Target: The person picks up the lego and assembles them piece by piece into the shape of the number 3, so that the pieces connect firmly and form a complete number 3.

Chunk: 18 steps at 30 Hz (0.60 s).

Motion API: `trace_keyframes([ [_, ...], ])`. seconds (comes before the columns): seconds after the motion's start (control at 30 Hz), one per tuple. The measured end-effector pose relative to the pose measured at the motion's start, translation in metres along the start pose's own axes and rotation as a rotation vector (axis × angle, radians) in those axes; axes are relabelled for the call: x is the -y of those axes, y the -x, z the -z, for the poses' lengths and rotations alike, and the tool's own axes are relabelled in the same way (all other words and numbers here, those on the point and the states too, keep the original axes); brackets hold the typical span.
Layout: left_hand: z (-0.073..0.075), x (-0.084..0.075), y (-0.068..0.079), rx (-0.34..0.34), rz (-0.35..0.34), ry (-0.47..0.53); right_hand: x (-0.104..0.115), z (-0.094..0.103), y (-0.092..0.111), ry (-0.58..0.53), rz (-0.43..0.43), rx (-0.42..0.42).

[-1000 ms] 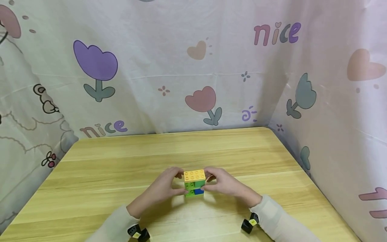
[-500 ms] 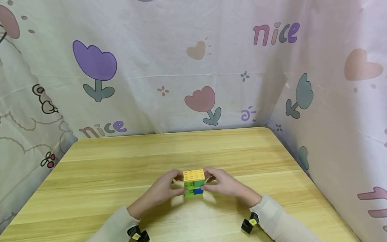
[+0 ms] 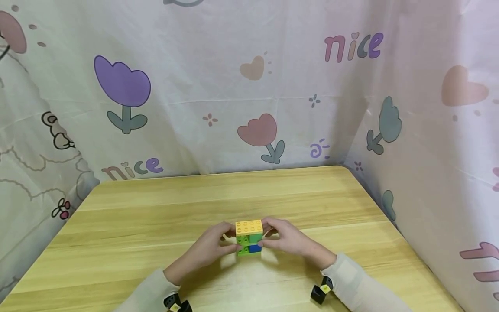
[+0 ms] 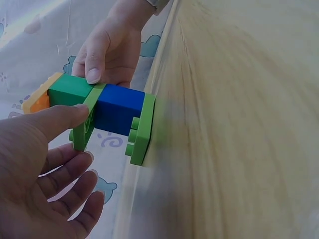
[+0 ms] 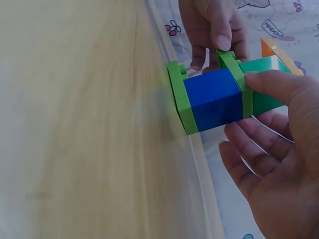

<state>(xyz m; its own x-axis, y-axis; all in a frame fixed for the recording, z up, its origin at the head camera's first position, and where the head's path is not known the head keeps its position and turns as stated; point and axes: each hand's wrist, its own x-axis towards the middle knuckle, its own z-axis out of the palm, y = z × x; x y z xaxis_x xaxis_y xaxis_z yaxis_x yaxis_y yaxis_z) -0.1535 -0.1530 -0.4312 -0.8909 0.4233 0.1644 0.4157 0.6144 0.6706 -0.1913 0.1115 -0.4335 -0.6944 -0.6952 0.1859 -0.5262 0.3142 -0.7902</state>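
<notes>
Near the middle of the table [image 3: 156, 208], a small stack of toy building bricks stands upright between both hands. A yellow plate [image 3: 248, 226] with studs tops it. Under that come a green brick [image 4: 69, 90], a light green plate [image 5: 247, 102], a blue brick [image 4: 118, 110] and a bottom light green plate [image 4: 143, 133]. My left hand [image 3: 209, 243] pinches the left end of the middle light green plate, its thumb on the near side. From the right, my right hand [image 3: 291, 239] grips the stack, with the thumb at the same plate's edge.
A printed cloth [image 3: 187, 86] with flowers and hearts hangs behind the table and along its sides. Black wrist cameras [image 3: 320, 292] sit at the cuffs of the light sleeves [image 3: 352, 279].
The head view has tilted up slightly, so the scene sits a little lower. Both hands keep their hold, and the brick stack stays in nearly the same place.
</notes>
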Motion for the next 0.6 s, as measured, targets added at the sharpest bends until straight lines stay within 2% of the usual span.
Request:
trace_keyframes([
  [0.2, 0.0, 0.0, -0.001, -0.01, 0.025, 0.036, 0.002, -0.002, -0.001, -0.027, -0.023, -0.035],
  [0.43, 0.002, -0.002, -0.002, -0.025, 0.054, 0.069, 0.027, 0.0, -0.001, -0.085, -0.07, -0.096],
  [0.6, 0.002, -0.001, -0.003, -0.026, 0.061, 0.104, 0.015, -0.003, -0.004, -0.144, -0.087, -0.143],
])
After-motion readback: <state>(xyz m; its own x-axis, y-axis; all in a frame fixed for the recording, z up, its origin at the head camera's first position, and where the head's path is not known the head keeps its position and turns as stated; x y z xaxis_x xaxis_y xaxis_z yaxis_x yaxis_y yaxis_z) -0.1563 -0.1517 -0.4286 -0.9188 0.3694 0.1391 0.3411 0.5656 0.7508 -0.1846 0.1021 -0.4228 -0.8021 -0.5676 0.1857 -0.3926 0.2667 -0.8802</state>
